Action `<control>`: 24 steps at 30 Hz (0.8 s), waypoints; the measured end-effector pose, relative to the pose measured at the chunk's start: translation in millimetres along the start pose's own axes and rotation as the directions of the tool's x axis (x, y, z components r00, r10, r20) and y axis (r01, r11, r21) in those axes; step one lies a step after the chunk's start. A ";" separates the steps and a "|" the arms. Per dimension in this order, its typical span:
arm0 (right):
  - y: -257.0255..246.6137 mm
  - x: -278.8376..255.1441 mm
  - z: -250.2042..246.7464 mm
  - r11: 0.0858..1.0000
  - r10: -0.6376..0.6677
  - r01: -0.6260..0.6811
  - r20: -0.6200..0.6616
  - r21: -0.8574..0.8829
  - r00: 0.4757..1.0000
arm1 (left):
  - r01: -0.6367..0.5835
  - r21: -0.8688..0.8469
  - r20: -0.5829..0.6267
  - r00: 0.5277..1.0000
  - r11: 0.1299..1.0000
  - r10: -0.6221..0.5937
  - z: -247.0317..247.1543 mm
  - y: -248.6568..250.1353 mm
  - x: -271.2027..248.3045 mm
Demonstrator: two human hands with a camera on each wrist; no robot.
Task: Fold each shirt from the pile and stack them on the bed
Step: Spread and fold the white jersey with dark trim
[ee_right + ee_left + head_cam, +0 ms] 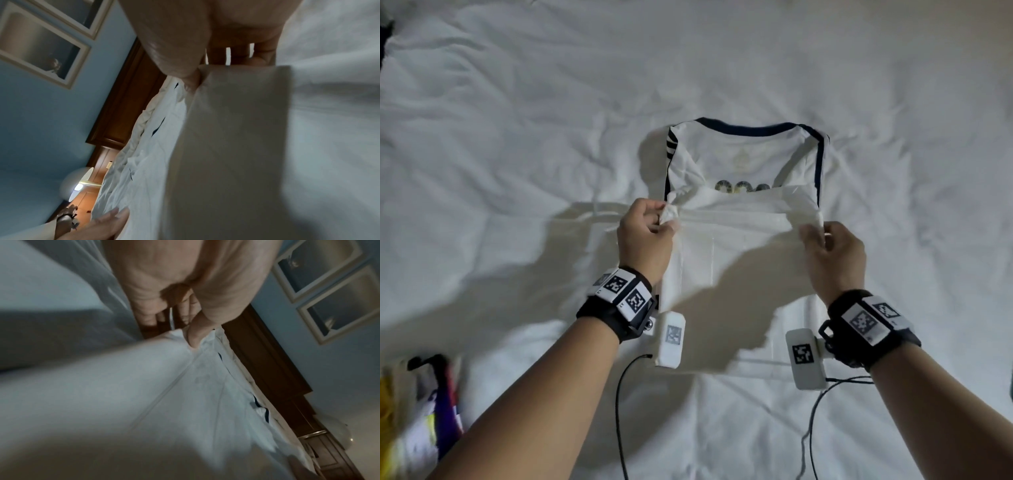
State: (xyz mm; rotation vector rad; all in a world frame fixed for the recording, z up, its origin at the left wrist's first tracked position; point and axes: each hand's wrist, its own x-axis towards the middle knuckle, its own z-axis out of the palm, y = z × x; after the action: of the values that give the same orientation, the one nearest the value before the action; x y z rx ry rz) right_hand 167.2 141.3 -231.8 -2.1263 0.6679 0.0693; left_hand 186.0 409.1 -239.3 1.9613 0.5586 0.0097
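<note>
The bed [517,137], spread with a rumpled white sheet, carries one white shirt [739,164] laid out flat near its middle, collar at the far end. This shirt looks partway folded: its sides appear already turned in, since it lies as a narrow rectangle, and the near hem end is lifted and being carried toward the collar. That last fold is not yet laid down. No finished stack shows anywhere on the bed. At the near left edge sits a blurred heap of coloured clothes [424,411], likely the pile left to fold, so most of the task seems to lie ahead.

The shirt is thin white fabric with dark navy trim round the neck and down the right edge, dark stripes at the left shoulder, and gold rounded lettering half hidden by the raised hem.

The left hand [645,233] pinches a bunched left corner of the hem; the right hand [832,250] pinches the right corner between thumb and fingers.
</note>
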 end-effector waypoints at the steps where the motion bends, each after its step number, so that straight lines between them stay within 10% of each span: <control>1: -1.4 -0.2 -0.1 1.000 0.024 -0.024 0.011 0.003 1.000 | 0.013 0.024 0.004 1.000 1.000 -0.013 -1.0 2.2 0.3; 11: 24.4 -88.4 -10.4 0.952 0.184 -0.147 0.118 -0.269 0.976 | 0.036 0.642 0.032 0.997 0.766 -0.074 -21.4 -32.1 -108.0; 18: 48.2 -89.5 2.8 0.875 0.143 -0.112 0.030 -0.470 0.989 | 0.017 0.684 -0.025 1.000 0.729 0.001 -13.9 -45.2 -107.0; 24: 32.1 -100.5 6.4 0.774 -0.340 0.276 -0.007 -0.570 0.940 | -0.201 0.814 0.120 0.976 0.546 0.181 -12.8 -18.1 -111.4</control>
State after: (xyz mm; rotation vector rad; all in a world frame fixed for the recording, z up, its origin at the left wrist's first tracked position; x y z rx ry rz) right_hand 67.0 175.0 -230.8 -2.8106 0.3692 -0.0395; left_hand 76.7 383.2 -222.6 2.9533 0.3354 -0.1696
